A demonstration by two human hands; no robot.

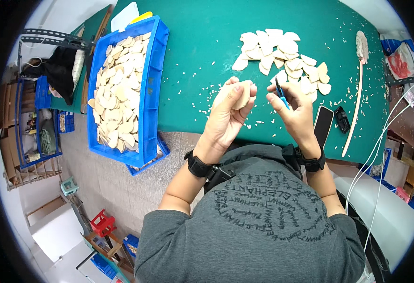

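My left hand (226,111) is closed around a pale, flat rounded piece (243,96), held up over the near part of the green table. A short way to its right, my right hand (295,106) grips a small cutting tool with blue handles (285,100) and dark jaws, seemingly nippers. The jaws point away from me and stand apart from the piece. Beyond my right hand lies a loose pile of similar pale pieces (289,47), some half-round. Left of my hands, a blue crate (151,94) is filled with many more such pieces (117,94).
Small pale scraps litter the green table (193,42). A phone (323,123) and a black object (342,119) lie right of my right hand. Farther right is a long stick with a fluffy head (362,49). White cables (381,137) hang at the right edge.
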